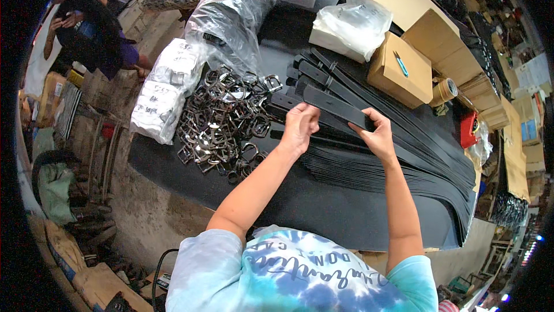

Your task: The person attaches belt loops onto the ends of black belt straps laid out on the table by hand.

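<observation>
A black belt strap (336, 105) is held up in front of me, its rounded, punched end toward the left. My left hand (301, 129) pinches its near edge close to that end. Further along, my right hand (377, 136) grips the same strap between thumb and fingers. Beneath it lie stacked black belt straps (381, 176), fanned out and bending over the right side of the table. Left of my hands is a loose heap of dark metal buckles (219, 121). Some straps behind the held one have buckles and loops fitted.
White wrapped packs (157, 104) and a clear plastic bag (228, 20) border the buckles. An open cardboard box (401, 72) with a blue cutter (401, 65) on it, a tape roll (444, 90) and a red object (468, 129) stand right. Another person (86, 29) sits far left.
</observation>
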